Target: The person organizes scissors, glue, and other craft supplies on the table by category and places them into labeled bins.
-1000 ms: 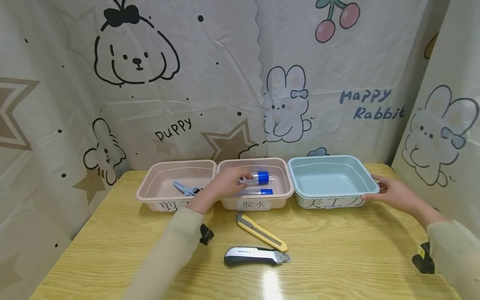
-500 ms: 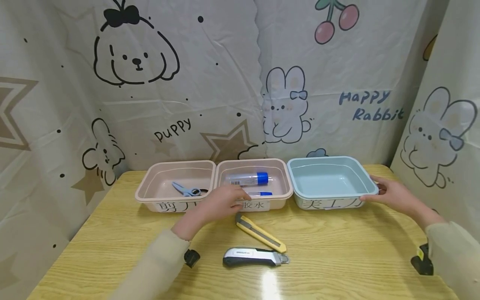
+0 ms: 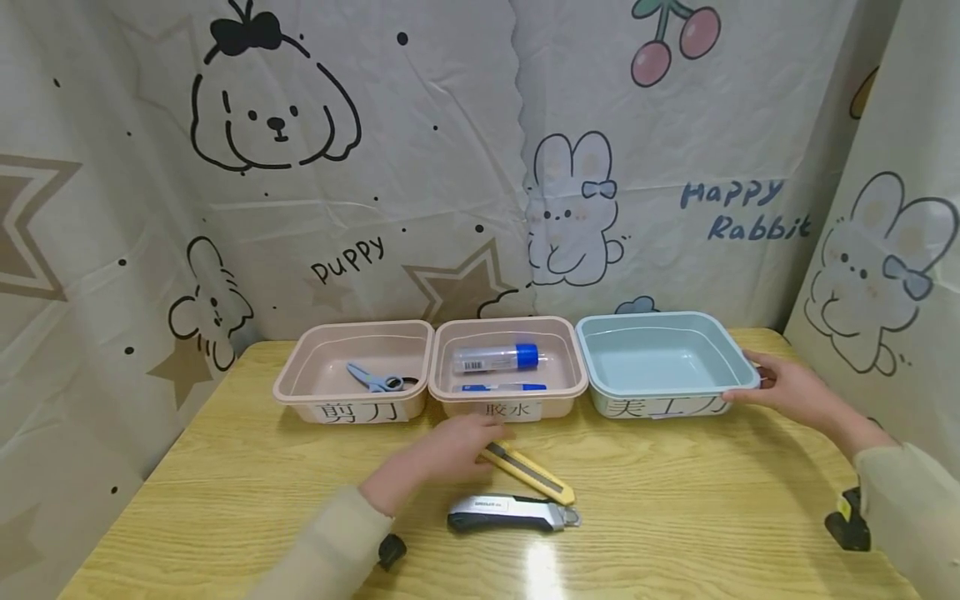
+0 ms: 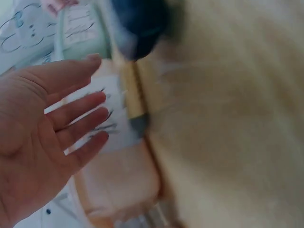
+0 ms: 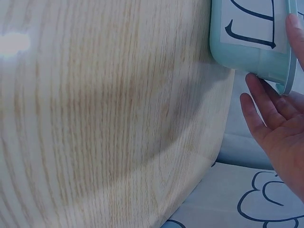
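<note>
My left hand is over the near end of a yellow utility knife, hiding that tip. In the left wrist view its fingers are spread loosely, apart from the blurred knife, with nothing between them. Just nearer lies a silver and black utility knife on the table. At the right, my right hand holds the front right corner of a light blue bin; the thumb is at its rim and the fingertips meet the side wall.
A middle pink bin holds a glue bottle and a slim blue-capped tube. Blue-handled scissors lie in the left pink bin. All three bins stand in a row before a printed curtain on a wooden table.
My left hand has come out of the middle bin, leaving the glue bottle inside, and moved down toward the yellow knife. The right hand has stayed on the blue bin.
</note>
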The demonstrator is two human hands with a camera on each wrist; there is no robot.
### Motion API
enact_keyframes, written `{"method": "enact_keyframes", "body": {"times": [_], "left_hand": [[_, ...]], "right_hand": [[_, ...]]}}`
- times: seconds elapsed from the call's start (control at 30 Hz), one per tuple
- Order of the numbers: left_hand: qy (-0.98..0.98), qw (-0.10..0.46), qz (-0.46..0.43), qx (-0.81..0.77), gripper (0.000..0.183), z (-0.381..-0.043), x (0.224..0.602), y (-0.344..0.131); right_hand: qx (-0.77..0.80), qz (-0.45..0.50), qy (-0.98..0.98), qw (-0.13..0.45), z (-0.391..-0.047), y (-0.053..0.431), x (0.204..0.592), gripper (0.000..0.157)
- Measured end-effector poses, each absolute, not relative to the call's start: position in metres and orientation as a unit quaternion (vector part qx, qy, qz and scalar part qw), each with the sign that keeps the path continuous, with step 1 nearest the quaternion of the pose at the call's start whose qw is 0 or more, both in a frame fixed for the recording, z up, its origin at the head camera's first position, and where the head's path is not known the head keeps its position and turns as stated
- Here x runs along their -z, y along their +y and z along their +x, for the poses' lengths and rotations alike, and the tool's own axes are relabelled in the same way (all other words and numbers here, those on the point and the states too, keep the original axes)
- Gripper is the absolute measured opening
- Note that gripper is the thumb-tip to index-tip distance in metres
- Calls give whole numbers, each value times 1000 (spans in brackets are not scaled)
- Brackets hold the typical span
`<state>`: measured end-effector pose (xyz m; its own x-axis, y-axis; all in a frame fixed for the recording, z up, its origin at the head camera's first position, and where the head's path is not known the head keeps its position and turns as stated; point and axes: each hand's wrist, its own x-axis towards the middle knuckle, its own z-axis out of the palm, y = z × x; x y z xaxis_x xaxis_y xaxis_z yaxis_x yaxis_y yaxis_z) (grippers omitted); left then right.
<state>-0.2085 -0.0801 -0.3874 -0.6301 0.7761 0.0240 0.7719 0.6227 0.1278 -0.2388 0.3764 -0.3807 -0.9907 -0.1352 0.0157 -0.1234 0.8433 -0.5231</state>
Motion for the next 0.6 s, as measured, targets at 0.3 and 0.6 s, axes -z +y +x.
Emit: {"method": "enact_keyframes", "body": {"times": [0.3,0.6], "left_hand": [[915,31,401,-33,48,-204,401,-77],[916,37,395,-62,42,-206,403,-75]], "right_hand": [[270,-69,960,8,-238,376,380,94],[269,-70,960,7,-238,377,381,94]]}}
